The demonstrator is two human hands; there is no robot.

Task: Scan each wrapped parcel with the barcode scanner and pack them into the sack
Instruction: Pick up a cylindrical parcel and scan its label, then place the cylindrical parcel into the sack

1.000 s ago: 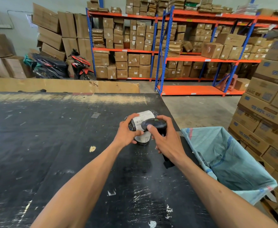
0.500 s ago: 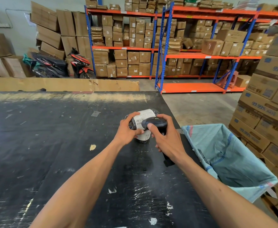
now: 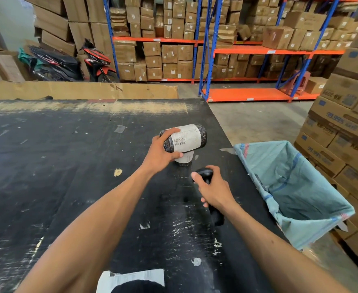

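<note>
Right now the left hand (image 3: pixel 160 152) is wrapped around a dark parcel (image 3: pixel 185 138), fingers curled over its left end and thumb underneath, holding it above the black table (image 3: pixel 68 166) with its white barcode label (image 3: pixel 186 138) facing up toward the camera. Just beneath that parcel, a second white-labelled parcel (image 3: pixel 184 160) stands on the table, partly hidden by the hand. The right hand (image 3: pixel 214 189) sits nearer the camera and a little to the right, closed around the black barcode scanner (image 3: pixel 204 173); the scanner's head pokes out past the thumb and points toward the parcels, apart from them, while its handle shows below the wrist. To the right of the table's edge hangs the pale blue woven sack (image 3: pixel 296 187), its mouth open and close beside the right hand. At the near edge of the table lies a dark wrapped item with a white label (image 3: pixel 131 279), only partly in view. Behind the table stand orange-and-blue shelves (image 3: pixel 248 51) stacked with cardboard boxes, and a scooter (image 3: pixel 68 62) at the left
</note>
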